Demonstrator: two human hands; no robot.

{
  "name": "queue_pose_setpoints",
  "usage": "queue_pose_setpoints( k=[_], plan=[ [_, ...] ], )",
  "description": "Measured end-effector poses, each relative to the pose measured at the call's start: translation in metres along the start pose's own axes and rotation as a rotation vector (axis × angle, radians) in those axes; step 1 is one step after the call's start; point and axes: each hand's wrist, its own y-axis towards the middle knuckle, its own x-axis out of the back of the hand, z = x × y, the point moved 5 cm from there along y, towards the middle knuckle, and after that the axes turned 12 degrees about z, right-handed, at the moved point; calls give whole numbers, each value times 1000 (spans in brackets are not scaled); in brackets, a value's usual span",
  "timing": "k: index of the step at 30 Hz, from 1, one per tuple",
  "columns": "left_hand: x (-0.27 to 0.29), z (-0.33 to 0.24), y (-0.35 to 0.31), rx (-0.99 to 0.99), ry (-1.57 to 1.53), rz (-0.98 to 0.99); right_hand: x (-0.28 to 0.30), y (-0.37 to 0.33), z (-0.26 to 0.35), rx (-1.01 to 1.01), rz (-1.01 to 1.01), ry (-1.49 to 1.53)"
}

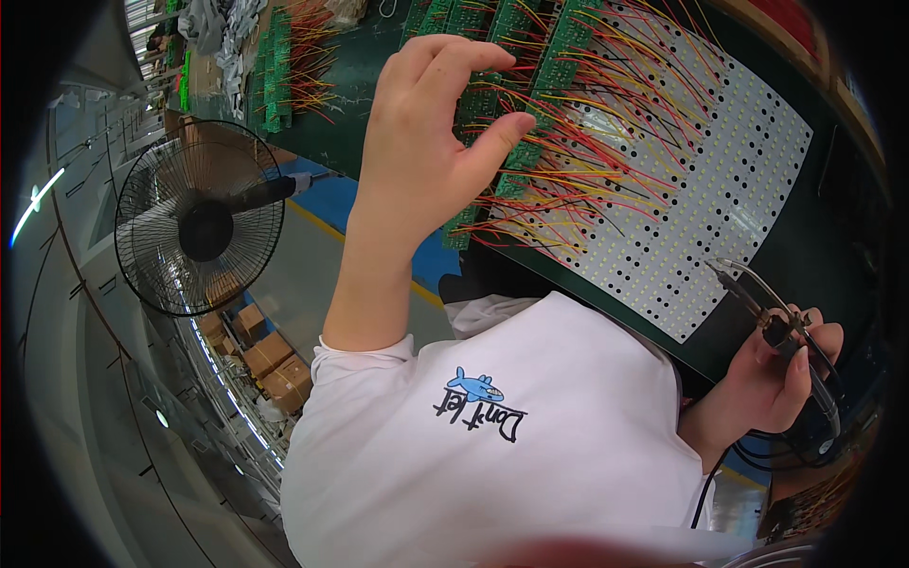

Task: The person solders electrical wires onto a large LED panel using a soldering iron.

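Green boards [554,80] lie by a white dotted sheet [743,156]. My left hand [423,133] is near them, thumb and fingers apart; my right hand [769,390] is wrapped around a soldering iron [778,331].

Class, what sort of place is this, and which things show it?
Probably an electronics workshop or factory: green circuit boards with coloured wires, a soldering iron in the right hand, and cardboard boxes beyond.

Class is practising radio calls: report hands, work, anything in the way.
Left hand open, by green circuit boards. Right hand gripping soldering iron, pointed toward white panel. Coloured wires fanned across part of panel.
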Motion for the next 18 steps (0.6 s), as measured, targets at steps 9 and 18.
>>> queue_pose_setpoints(
  k=[9,18],
  plan=[
    [6,-6,17,-260,194,50,3,1,-5,1,15,29],
    [10,-39,35,-442,351,158,4,6,-2,57,4,-39]
  ],
)
